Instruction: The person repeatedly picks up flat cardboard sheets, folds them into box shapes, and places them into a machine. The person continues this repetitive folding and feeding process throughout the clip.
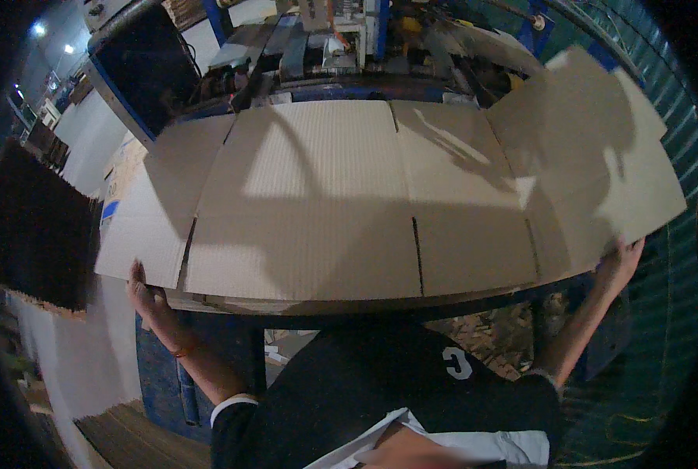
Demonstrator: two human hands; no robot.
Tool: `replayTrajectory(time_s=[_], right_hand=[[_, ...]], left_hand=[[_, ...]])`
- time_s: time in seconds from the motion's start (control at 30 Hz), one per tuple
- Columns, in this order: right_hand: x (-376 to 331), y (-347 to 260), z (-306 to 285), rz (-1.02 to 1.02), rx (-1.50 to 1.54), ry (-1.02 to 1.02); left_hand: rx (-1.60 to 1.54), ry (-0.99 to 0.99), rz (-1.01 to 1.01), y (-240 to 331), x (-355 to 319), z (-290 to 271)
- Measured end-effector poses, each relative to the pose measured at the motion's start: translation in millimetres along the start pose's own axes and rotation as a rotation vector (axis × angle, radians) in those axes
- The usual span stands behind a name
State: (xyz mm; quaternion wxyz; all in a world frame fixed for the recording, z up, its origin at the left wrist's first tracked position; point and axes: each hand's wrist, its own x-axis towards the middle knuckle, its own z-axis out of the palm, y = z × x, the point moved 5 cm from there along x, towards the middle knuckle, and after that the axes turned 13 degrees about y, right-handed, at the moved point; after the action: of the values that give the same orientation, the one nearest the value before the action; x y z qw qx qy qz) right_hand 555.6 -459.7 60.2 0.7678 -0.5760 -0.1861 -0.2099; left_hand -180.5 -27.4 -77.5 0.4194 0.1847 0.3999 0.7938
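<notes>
Cardboard sheet [317,203], flat, unfolded box blank, brown, slit into flaps, spread wide over tabletop [325,306]. Right-hand flap lifted and tilted upward. Left hand [147,297] at sheet's near left corner, fingers under the edge, thumb on top; grip narrow, pinching the cardboard. Right hand [621,264] at the near right edge beneath the raised flap, fingers spread against its underside; grip wide, supporting rather than clamping. Machine [341,39] with blue frame beyond the far edge. Dark stack [36,227] at left. More cardboard sheets [122,430] on the floor, lower left.
</notes>
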Motion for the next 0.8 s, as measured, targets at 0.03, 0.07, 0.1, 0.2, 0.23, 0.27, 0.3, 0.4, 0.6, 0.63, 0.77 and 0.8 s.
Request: replayTrajectory(time_s=[0.03, 0.07, 0.1, 0.2, 0.23, 0.27, 0.3, 0.4, 0.6, 0.63, 0.77, 0.8], right_hand=[[-28, -8, -3, -0.060, -0.101, 0.038], [-59, -17, -2, -0.155, -0.156, -0.003], [-89, -20, -8, -0.147, -0.447, 0.057], [-163, -37, 16, -0.576, -0.569, -0.254], [-184, -38, 29, -0.695, -0.407, -0.434], [-203, -33, 45, -0.674, -0.115, -0.608], [-214, -29, 57, -0.756, -0.222, -0.780], [-234, -11, 83, -0.864, -0.388, -1.112], [-233, 5, 94, -0.807, -0.411, -1.306], [-230, 8, 96, -0.808, -0.409, -1.309], [-216, 12, 109, -0.918, -0.358, -1.261], [-212, 12, 112, -0.950, -0.342, -1.227]], left_hand=[[0.093, 0.013, -0.045, -5, -5, 0], [0.151, -0.042, 0.022, -3, -14, 6], [0.226, -0.037, 0.028, -1, -26, 8], [0.569, -0.174, 0.352, 4, -92, 28], [0.766, -0.254, 0.387, 0, -112, 38], [0.954, -0.426, 0.496, -4, -135, 52], [0.848, -0.668, 0.617, -4, -160, 70], [0.886, -1.156, 0.752, -18, -210, 102], [1.194, -1.458, 0.910, -37, -233, 121], [1.192, -1.467, 0.923, -38, -233, 123], [1.189, -1.502, 0.964, -45, -226, 131], [1.209, -1.499, 0.980, -48, -222, 134]])
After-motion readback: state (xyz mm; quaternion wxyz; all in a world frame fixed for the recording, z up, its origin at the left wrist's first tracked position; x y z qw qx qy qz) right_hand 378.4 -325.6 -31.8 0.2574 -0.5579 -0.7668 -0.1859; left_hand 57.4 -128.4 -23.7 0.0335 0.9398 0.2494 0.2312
